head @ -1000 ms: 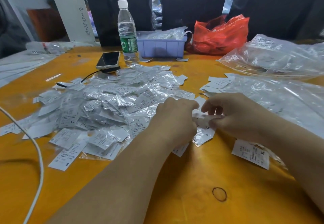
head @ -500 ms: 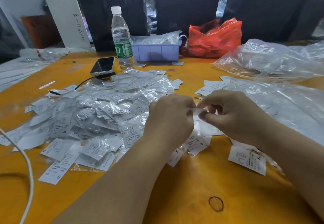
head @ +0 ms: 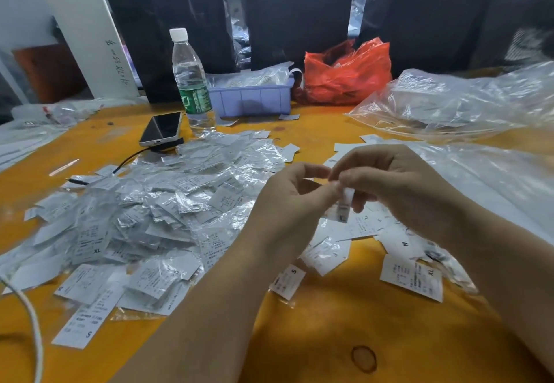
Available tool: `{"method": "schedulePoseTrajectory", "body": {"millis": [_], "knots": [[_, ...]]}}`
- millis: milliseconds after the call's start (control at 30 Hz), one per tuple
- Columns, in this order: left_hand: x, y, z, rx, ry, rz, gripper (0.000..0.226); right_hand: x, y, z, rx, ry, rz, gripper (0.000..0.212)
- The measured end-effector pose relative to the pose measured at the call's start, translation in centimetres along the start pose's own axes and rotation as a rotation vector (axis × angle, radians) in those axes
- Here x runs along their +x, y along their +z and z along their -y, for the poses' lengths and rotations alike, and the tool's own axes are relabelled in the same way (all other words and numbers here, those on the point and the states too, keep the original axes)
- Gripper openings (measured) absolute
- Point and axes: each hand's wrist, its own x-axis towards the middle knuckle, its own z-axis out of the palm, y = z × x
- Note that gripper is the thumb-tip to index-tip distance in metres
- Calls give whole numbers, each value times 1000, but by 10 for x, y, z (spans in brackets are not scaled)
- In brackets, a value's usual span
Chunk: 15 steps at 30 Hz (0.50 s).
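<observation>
the left hand (head: 287, 202) and the right hand (head: 398, 190) are close together over the table (head: 329, 328). both curl their fingers and pinch 1 small paper tag (head: 341, 210) between them. the paper tag hangs in the air, just above some loose tags (head: 412, 277). a big pile (head: 156, 211) of tags in shiny clear wrap sits to the left. i think this is only 1 tag of many, so lots of work looks left. i cannot tell which tags are done.
</observation>
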Motion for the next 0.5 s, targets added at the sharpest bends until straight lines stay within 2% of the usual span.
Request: {"method": "schedulePoseTrajectory", "body": {"millis": [33,67,200,333,500], "knots": [[0,0,0,-9,8,14,23,0,1,0,-16,1,-14,11],[1,1,1,-7,20,17,27,1,1,-2,-35,-1,-32,13],[0,2,2,26,46,6,43,-2,3,-3,-174,-21,-87,31],[-7,8,-1,33,73,56,38,-11,9,6,-540,-142,-139,25],[-14,17,-6,108,83,60,38,-31,3,25,-841,-135,-146,22]]}}
